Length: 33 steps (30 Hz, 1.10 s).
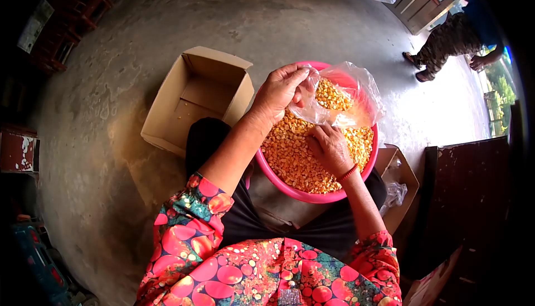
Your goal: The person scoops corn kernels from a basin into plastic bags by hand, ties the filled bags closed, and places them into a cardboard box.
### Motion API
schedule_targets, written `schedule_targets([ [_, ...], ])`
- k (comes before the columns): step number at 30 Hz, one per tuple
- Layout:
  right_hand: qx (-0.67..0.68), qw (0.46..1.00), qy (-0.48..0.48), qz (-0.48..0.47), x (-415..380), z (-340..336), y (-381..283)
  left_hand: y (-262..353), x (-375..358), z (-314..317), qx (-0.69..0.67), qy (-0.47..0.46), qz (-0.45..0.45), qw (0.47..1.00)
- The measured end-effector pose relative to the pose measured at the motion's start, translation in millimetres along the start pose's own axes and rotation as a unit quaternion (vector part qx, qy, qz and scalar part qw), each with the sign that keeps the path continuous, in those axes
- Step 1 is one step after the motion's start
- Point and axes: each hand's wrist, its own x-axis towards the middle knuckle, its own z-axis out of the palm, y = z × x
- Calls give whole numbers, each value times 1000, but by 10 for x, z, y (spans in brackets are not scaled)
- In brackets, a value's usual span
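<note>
A pink basin (312, 197) full of yellow corn kernels (295, 158) rests between my knees. Over its far side lies a clear plastic bag (365, 102) with some kernels visible in or beneath it. My left hand (281, 90) pinches the bag's edge at the upper left of the basin. Just above the kernels, my right hand (331, 149) has its fingers curled at the bag's lower edge, closed on the plastic. A red bracelet (348, 173) circles my right wrist.
To the left stands an open cardboard box (192, 97) with a few kernels inside. Another box (409, 186), holding clear plastic, is by my right knee. A person (454, 41) stands near the bright doorway. Dark furniture (468, 194) is at the right.
</note>
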Motion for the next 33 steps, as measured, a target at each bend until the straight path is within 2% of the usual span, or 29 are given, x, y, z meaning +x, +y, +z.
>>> schedule_targets([
  [1, 5, 1000, -21, 19, -21, -8, 36, 2, -6, 1, 0, 1, 0, 1000],
  [6, 12, 1000, 9, -5, -91, -11, 166, 0, -11, 9, -8, 10, -8, 1000],
  [8, 30, 998, 18, 46, -82, -38, 170, -18, -7, 6, -9, 10, -8, 1000],
  [13, 102, 990, 64, 79, -22, -197, 90, -32, 3, 1, -16, 4, -3, 1000],
  [15, 258, 953, 51, 152, -3, -303, 19, -45, 10, -9, -17, 11, -6, 1000],
  [17, 470, 859, 68, 192, 26, -406, -6, -50, 16, -7, -14, 13, -1, 1000],
  [19, 575, 789, 128, 174, 174, -537, -49, -55, 16, -5, -11, 14, 3, 1000],
  [21, 605, 757, 174, 172, 381, -596, 45, -66, 25, -21, -30, -16, -3, 999],
  [23, 653, 699, 216, 196, 581, -557, 184, -66, 24, -15, -16, -9, -4, 1000],
  [26, 657, 685, 244, 200, 792, -449, 334, -50, 27, -30, -3, -3, 0, 1000],
  [28, 620, 700, 264, 237, 882, -374, 334, -51, 22, -40, -3, -3, 5, 1000],
  [33, 591, 742, 256, 186, 916, -201, 456, -3, -8, -6, -5, 14, 4, 1000],
])
